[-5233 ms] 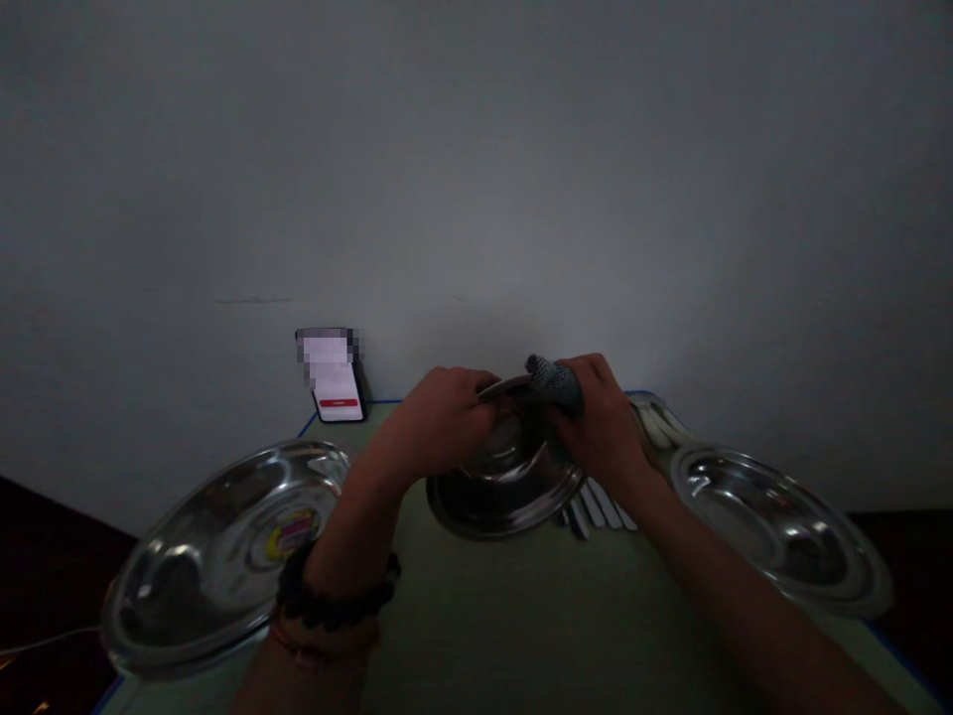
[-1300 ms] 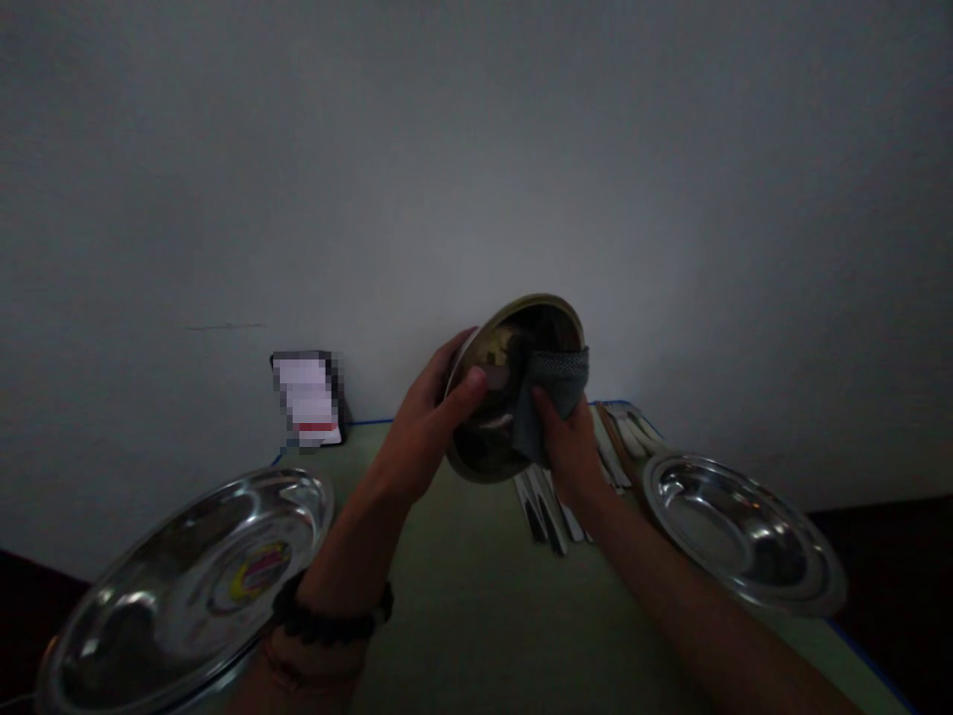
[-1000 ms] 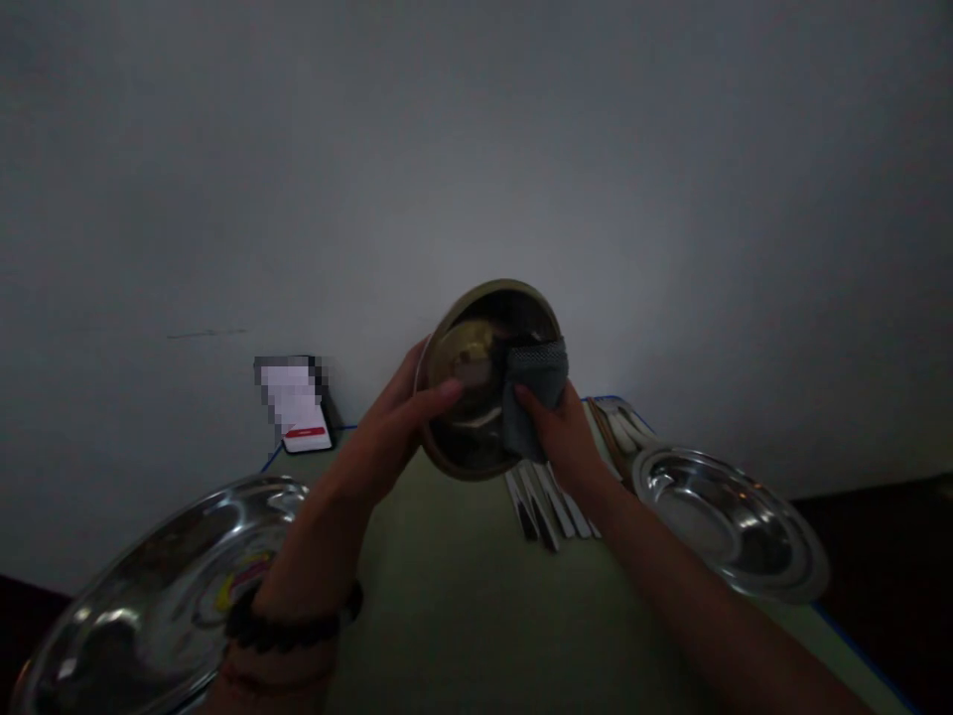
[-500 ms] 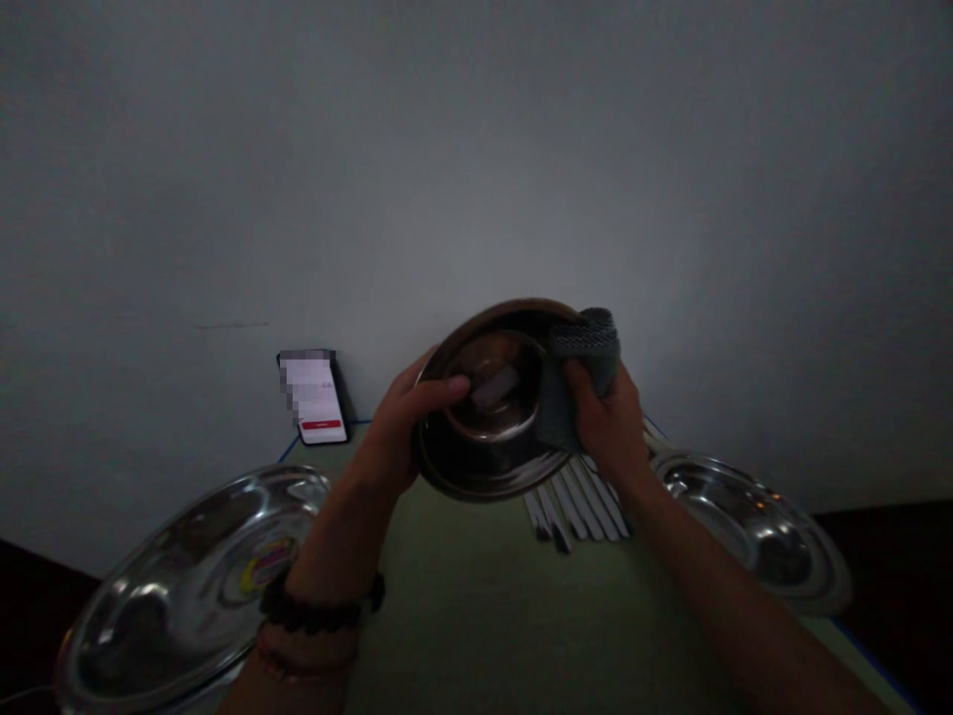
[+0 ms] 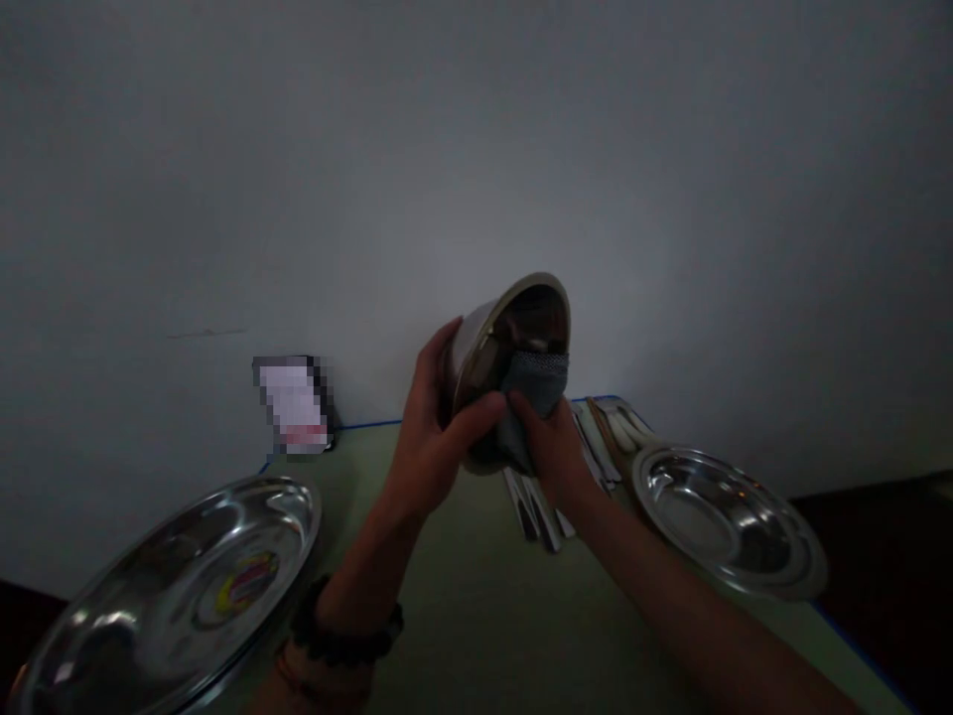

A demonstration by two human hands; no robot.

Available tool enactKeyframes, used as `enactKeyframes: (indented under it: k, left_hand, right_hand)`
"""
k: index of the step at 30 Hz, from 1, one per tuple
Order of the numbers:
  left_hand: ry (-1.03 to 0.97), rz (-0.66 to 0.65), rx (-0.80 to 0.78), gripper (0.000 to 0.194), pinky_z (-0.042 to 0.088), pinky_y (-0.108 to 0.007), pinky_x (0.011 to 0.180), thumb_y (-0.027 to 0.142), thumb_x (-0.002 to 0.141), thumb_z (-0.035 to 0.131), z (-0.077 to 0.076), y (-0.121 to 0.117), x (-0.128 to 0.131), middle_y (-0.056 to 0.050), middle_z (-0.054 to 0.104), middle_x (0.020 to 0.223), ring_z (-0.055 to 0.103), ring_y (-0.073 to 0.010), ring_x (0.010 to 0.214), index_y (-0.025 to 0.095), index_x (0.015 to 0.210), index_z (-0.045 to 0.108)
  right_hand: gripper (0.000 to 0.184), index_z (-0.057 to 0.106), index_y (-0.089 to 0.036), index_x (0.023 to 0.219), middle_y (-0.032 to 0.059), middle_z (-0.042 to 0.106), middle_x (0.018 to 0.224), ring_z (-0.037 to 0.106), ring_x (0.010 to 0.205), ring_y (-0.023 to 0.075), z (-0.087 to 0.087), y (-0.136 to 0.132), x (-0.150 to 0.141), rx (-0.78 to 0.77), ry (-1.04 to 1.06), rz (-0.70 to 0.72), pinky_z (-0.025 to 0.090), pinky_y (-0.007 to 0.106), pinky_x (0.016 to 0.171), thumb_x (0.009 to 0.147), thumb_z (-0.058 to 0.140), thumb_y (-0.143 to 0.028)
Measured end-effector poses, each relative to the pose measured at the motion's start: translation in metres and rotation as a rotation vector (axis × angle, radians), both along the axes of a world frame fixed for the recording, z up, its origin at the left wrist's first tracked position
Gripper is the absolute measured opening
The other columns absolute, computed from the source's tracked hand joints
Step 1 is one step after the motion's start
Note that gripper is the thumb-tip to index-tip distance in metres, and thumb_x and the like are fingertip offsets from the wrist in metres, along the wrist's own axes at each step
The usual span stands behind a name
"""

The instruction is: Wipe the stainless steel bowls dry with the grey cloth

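Observation:
A shiny metal bowl (image 5: pixel 476 343) is held up above the table, tilted so that its opening faces right. My left hand (image 5: pixel 439 422) grips it from the left, fingers behind the outside wall and thumb over the rim. A folded grey-blue cloth (image 5: pixel 537 377) is in my right hand (image 5: pixel 547 437), pressed into the bowl's opening. The right fingers are partly hidden by the cloth and the bowl. Below and behind the right hand, several metal utensils (image 5: pixel 532 511) lie side by side on the table.
A large metal basin (image 5: pixel 186 526) with a coloured label stands at the left. At the right is a smaller metal basin (image 5: pixel 734 521), with pale-handled utensils (image 5: pixel 629 427) behind it. A phone (image 5: pixel 294 402) leans on the wall (image 5: pixel 476 149) behind the green table (image 5: pixel 447 616).
The bowl has turned from facing me to facing right, showing its outer wall. My right hand and the cloth have moved left and down, closer to my left hand.

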State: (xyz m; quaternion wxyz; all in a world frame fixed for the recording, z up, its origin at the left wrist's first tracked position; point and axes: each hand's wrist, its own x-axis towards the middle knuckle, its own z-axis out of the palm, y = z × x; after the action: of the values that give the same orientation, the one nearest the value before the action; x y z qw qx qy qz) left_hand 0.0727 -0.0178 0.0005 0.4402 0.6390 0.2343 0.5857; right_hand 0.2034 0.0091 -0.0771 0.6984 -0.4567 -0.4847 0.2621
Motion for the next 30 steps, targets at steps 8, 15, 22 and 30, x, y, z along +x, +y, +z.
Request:
enactKeyframes:
  k: [8, 15, 22, 30]
  left_hand:
    - [0.242, -0.249, -0.177, 0.049, 0.042, -0.045, 0.103, 0.039, 0.073, 0.069, 0.027, -0.003, -0.050, -0.006, 0.067, 0.117, 0.052, -0.0342, 0.123, 0.025, 0.120, 0.062]
    - [0.197, -0.310, -0.134, 0.047, 0.046, -0.044, 0.099, 0.043, 0.077, 0.064, 0.026, -0.004, -0.050, -0.006, 0.071, 0.106, 0.060, -0.0320, 0.112, 0.025, 0.120, 0.064]
    - [0.197, -0.314, -0.164, 0.049, 0.048, -0.045, 0.094, 0.038, 0.071, 0.069, 0.028, -0.006, -0.041, -0.007, 0.070, 0.110, 0.062, -0.0324, 0.108, 0.021, 0.117, 0.066]
    - [-0.185, -0.137, -0.039, 0.044, 0.048, -0.045, 0.095, 0.030, 0.068, 0.058, 0.009, -0.004, -0.008, -0.005, 0.070, 0.110, 0.058, -0.0318, 0.114, 0.020, 0.111, 0.065]
  right_hand:
    - [0.042, 0.053, -0.021, 0.111, 0.0083, 0.065, 0.107, 0.060, 0.095, 0.0239, 0.042, -0.005, 0.042, 0.100, -0.354, -0.044, 0.047, 0.042, 0.084, 0.076, 0.066, -0.041]
    - [0.025, 0.053, -0.024, 0.094, 0.0007, 0.061, 0.081, 0.056, 0.075, 0.0198, 0.068, -0.024, 0.054, 0.178, -0.637, -0.152, 0.047, 0.035, 0.067, 0.077, 0.065, -0.038]
    - [0.022, 0.050, -0.024, 0.086, 0.0005, 0.058, 0.077, 0.054, 0.072, 0.0187, 0.063, -0.025, 0.045, 0.266, -0.558, -0.299, 0.045, 0.034, 0.065, 0.077, 0.065, -0.038]
    - [0.038, 0.054, -0.019, 0.108, 0.0086, 0.063, 0.106, 0.059, 0.098, 0.0221, 0.035, -0.012, 0.017, 0.169, -0.002, -0.240, 0.045, 0.040, 0.088, 0.081, 0.059, -0.044]
